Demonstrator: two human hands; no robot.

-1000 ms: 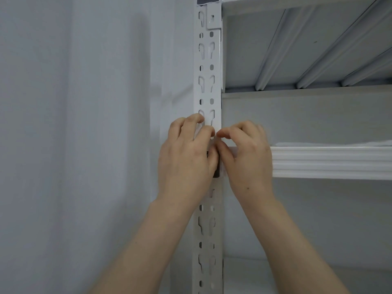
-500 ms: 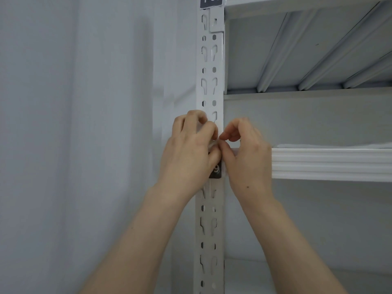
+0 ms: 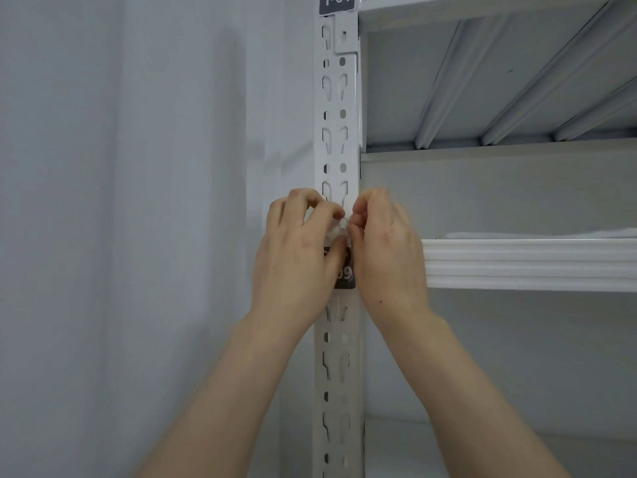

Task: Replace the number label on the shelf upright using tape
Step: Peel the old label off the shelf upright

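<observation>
Fingers of the left hand [image 3: 296, 257] curl inward, thumb and forefinger pinching a crumpled whitish wad, probably tape [image 3: 333, 232], though it is too small to be sure. That hand lies partly over the slotted upright [image 3: 336, 132], likely to steady the dark number label [image 3: 345, 274] ending in "09", which sits on the upright's face between both hands. The right hand [image 3: 386, 253] meets it, fingertips bunched and nipping the same wad, apparently to peel it. A white shelf beam [image 3: 517, 263] runs off rightward.
</observation>
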